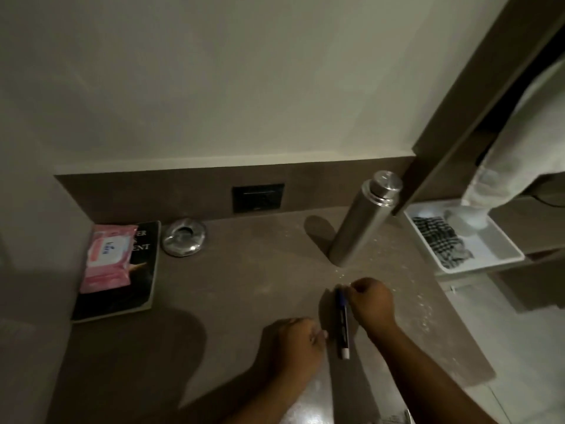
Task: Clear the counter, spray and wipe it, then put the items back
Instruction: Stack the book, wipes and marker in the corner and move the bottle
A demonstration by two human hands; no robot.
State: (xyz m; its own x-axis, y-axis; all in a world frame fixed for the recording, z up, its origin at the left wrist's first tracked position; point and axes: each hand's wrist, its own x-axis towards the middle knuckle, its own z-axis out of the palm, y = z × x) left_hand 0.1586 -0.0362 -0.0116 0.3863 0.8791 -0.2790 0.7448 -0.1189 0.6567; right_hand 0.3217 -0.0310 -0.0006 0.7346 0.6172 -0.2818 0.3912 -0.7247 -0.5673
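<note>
A blue pen (342, 324) lies on the brown table (232, 289), pointing away from the person. The right hand (371, 302) is curled beside the pen's far end, fingertips at it; whether it grips the pen I cannot tell. The left hand (295, 339) is loosely closed, empty, just left of the pen. Further back stand a steel bottle (362, 218), a metal ashtray (183, 237), and a pink wipes pack (108, 258) on a book (134, 289). A white tray (495, 255) holding a checked cloth (440, 241) sits to the right.
</note>
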